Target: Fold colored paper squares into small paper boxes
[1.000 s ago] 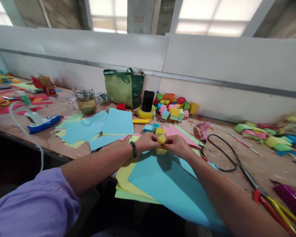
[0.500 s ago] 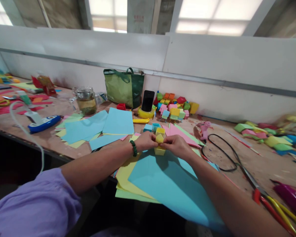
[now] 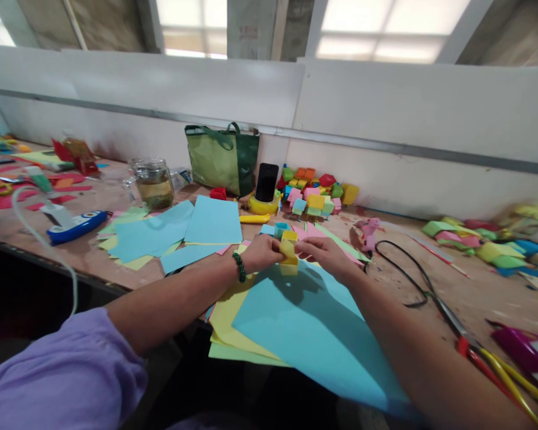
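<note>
With the clock centred on the hands, I have the small folded yellow paper piece (image 3: 289, 249) in the middle, above the large blue sheet (image 3: 314, 334). My left hand (image 3: 262, 253) pinches it, fingertips closed on its side; my right hand (image 3: 321, 255) is half curled with a small gap at the fingertips, just beside it, and I can't tell whether they touch.

I judge much of the folding done: folded paper shapes (image 3: 316, 202) are heaped at one o'clock and more at three. The blue paper sheets (image 3: 213, 220) toward ten o'clock lie flat, unfolded.

At twelve, an open yellow paper box (image 3: 289, 236) and an open blue paper box (image 3: 281, 228) sit close by; their insides are too small to read. The glass mug (image 3: 154, 186) at ten holds brownish liquid, darker low down. At eleven, the green tote bag (image 3: 222, 158) hides its contents.
</note>
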Available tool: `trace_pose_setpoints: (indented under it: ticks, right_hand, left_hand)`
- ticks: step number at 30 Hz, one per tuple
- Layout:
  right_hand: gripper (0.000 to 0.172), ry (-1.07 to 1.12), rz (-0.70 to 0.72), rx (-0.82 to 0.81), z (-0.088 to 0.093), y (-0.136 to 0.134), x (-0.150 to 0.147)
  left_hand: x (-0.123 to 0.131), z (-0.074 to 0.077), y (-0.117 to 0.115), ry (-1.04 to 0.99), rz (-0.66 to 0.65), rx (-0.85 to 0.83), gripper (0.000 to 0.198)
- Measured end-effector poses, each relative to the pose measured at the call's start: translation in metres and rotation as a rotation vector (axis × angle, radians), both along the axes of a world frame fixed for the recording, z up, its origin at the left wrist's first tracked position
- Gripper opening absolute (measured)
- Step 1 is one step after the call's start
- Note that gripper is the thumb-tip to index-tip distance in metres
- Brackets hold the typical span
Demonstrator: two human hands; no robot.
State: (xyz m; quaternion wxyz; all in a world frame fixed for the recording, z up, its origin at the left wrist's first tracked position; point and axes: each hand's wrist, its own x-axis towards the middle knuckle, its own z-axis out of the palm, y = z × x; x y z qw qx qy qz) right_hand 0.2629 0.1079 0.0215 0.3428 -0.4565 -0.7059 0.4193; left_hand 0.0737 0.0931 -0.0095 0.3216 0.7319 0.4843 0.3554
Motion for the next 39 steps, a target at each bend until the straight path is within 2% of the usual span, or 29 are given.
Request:
trace_pose_setpoints:
  ticks: [3,5,7,10,13,17,20,22,24,26,29,31,33,36,39]
  right_hand:
    - [0.045,0.115,-0.088,0.019,-0.001,0.004,0.004]
    - [0.047,0.251,-0.121,0.033,0.0,0.004,0.006]
    - [0.043,0.358,-0.053,0.022,0.004,-0.001,0.007]
    - [0.036,0.379,0.113,0.008,0.011,-0.014,0.004]
    - [0.035,0.357,0.163,0.038,0.015,-0.023,0.001]
    - [0.034,0.303,0.127,0.132,0.017,-0.024,0.0]
    - [0.032,0.129,0.11,0.332,0.015,-0.023,0.001]
    - [0.027,-0.027,0.084,0.483,0.014,-0.024,0.0]
    - [0.018,-0.16,0.027,0.562,0.012,-0.025,-0.002]
    - [0.011,-0.251,-0.021,0.548,0.009,-0.025,-0.004]
    - [0.005,-0.312,-0.027,0.535,0.005,-0.024,-0.005]
    - [0.002,-0.283,-0.023,0.614,0.004,-0.023,-0.004]
    - [0.005,-0.178,-0.026,0.732,0.005,-0.022,-0.003]
    - [0.004,0.034,-0.081,0.911,0.009,-0.024,0.0]
    - [0.01,0.092,-0.121,1.073,0.012,-0.027,0.002]
  left_hand:
    - [-0.004,0.01,-0.008,-0.046,0.038,0.222,0.02]
    - [-0.007,0.016,-0.015,-0.136,0.017,0.579,0.021]
    - [-0.01,0.019,-0.021,-0.162,0.009,0.767,0.02]
    - [-0.013,0.018,-0.024,-0.157,0.003,0.87,0.019]
    - [-0.013,0.018,-0.025,-0.168,-0.002,0.892,0.02]
    - [-0.01,0.019,-0.024,-0.157,-0.015,0.859,0.018]
    - [-0.007,0.018,-0.022,-0.105,-0.032,0.803,0.016]
    - [-0.005,0.017,-0.022,-0.043,0.008,0.745,0.017]
    - [-0.003,0.015,-0.022,0.043,0.068,0.676,0.033]
    - [-0.001,0.013,-0.024,0.13,0.098,0.621,0.056]
    - [0.002,0.012,-0.027,0.177,0.069,0.608,0.072]
    - [0.003,0.013,-0.028,0.097,0.029,0.627,0.076]
    - [0.003,0.015,-0.029,-0.075,-0.002,0.626,0.073]
    - [0.0,0.018,-0.028,-0.342,0.014,0.572,0.056]
    - [-0.002,0.019,-0.028,-0.439,0.051,0.564,0.043]
